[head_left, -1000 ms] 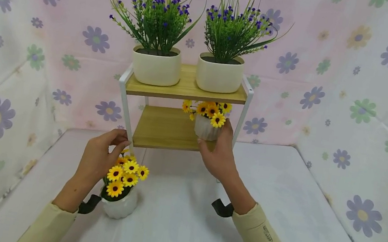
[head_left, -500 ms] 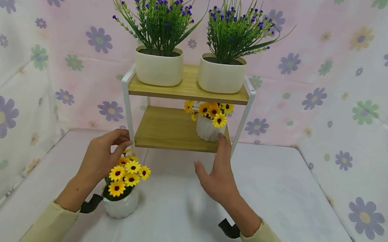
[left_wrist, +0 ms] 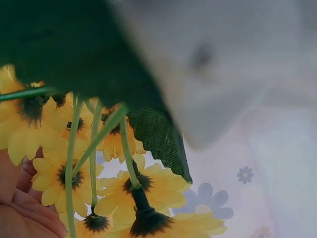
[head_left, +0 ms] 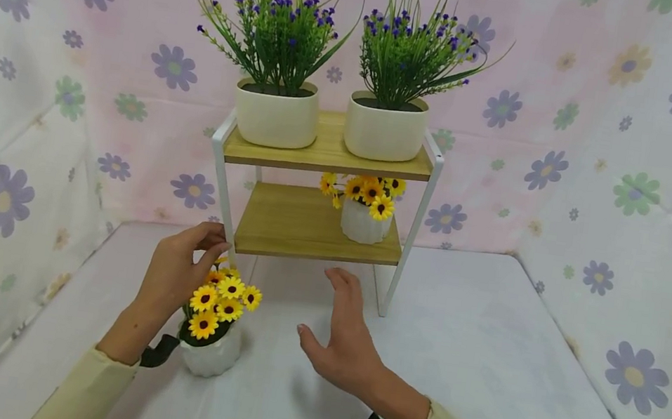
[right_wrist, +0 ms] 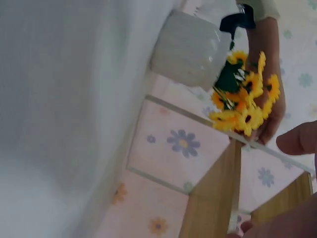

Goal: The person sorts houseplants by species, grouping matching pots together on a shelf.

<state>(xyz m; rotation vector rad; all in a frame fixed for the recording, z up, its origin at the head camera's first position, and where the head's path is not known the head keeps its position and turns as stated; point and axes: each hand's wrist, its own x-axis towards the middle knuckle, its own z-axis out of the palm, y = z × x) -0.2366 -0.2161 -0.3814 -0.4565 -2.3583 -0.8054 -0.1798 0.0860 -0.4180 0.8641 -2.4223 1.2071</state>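
Observation:
My left hand grips the front left post of a two-tier shelf rack, thumb and fingers curled at the white metal. Just below that hand, a white ribbed pot of yellow sunflowers stands on the table; its blooms fill much of the left wrist view. A similar sunflower pot sits at the right end of the lower wooden shelf. My right hand hovers over the table in front of the rack, fingers spread and holding nothing. Between it and the left hand is the near pot.
Two cream planters, left and right, with purple flowers and tall grass stand on the top shelf. A white cloth covers the table. Flower-printed curtains enclose the back and sides.
My right hand has let go of the sunflower pot on the lower shelf and drawn back down and left, toward the table's middle. The left hand stays at the post.

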